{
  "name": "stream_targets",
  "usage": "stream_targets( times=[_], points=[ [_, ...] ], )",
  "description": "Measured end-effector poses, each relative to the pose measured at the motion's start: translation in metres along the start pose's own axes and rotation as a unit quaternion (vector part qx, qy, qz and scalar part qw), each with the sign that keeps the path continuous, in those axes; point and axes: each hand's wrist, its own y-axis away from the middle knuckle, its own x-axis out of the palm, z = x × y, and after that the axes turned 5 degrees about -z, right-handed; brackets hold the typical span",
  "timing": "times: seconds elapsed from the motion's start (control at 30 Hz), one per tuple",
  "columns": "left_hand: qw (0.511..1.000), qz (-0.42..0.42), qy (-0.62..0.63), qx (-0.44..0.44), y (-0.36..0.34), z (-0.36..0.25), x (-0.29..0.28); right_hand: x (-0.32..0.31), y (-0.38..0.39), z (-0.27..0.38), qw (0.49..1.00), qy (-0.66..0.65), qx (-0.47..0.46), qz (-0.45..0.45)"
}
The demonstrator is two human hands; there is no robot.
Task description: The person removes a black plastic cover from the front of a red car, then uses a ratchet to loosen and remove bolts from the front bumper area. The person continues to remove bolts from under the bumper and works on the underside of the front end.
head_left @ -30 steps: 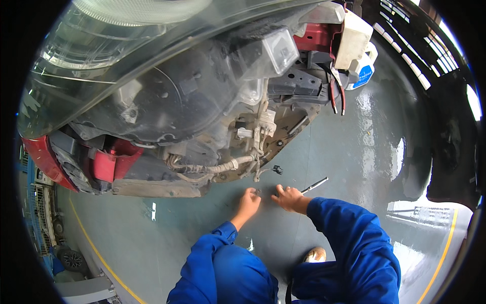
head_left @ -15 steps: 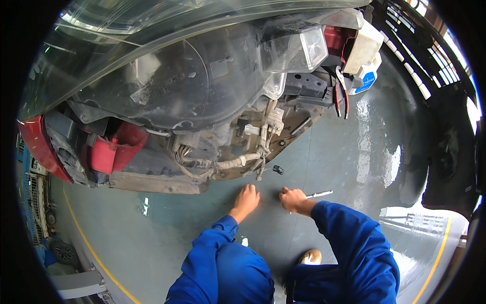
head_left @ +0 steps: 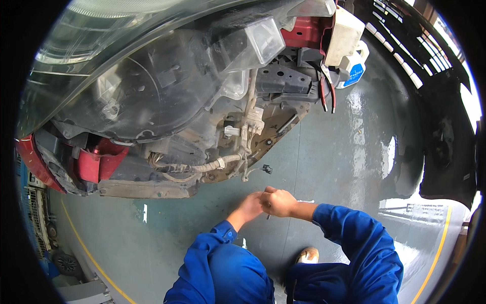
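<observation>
My right hand [head_left: 278,202] is closed around a slim silver-handled tool [head_left: 305,201]. Most of the tool is covered; a bit of handle shows by the wrist and a short thin end below the fingers. My left hand [head_left: 247,207] meets it from the left, fingers curled and partly hidden behind the right hand. What the left fingers hold, if anything, cannot be made out. Beyond both hands, a black connector [head_left: 267,168] dangles from a dusty wiring harness [head_left: 202,166] at the front of a car with its bumper off. The large clear headlight housing [head_left: 152,86] lies farther up.
Red-handled pliers [head_left: 327,88] hang at the car's right edge, beside a white jug with a blue label [head_left: 353,71]. A black bumper-like panel [head_left: 448,147] stands at right. Yellow lines [head_left: 91,258] cross the grey floor. My shoe [head_left: 308,255] is below the right hand.
My hands, apart before, have come together, the right moving left with the tool. My view has shifted, so the car sits farther left.
</observation>
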Motion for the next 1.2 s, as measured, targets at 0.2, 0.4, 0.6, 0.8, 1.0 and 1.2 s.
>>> stream_targets(
  times=[0.2, 0.4, 0.6, 0.8, 1.0, 1.2],
  points=[
    [0.997, 0.069, 0.015, -0.021, -0.004, 0.005, 0.01, -0.009, 0.017, -0.008, 0.999, -0.039, 0.02, -0.008],
    [0.999, 0.02, 0.004, -0.029, -0.01, 0.0, 0.038, -0.045, 0.057, -0.035, 0.99, -0.058, 0.098, -0.087],
    [0.991, 0.039, -0.124, -0.043, -0.016, -0.025, 0.077, -0.076, 0.164, -0.095, 0.914, -0.019, 0.392, -0.106],
    [0.958, 0.014, -0.277, -0.072, -0.027, -0.035, 0.135, -0.066, 0.332, -0.141, 0.74, 0.081, 0.582, -0.328],
    [0.899, -0.013, -0.428, -0.094, -0.029, -0.047, 0.228, -0.05, 0.436, -0.16, 0.59, 0.089, 0.737, -0.319],
    [0.889, 0.024, -0.453, -0.058, -0.051, -0.061, 0.358, -0.037, 0.469, -0.174, 0.559, -0.025, 0.773, -0.298]
  ],
)
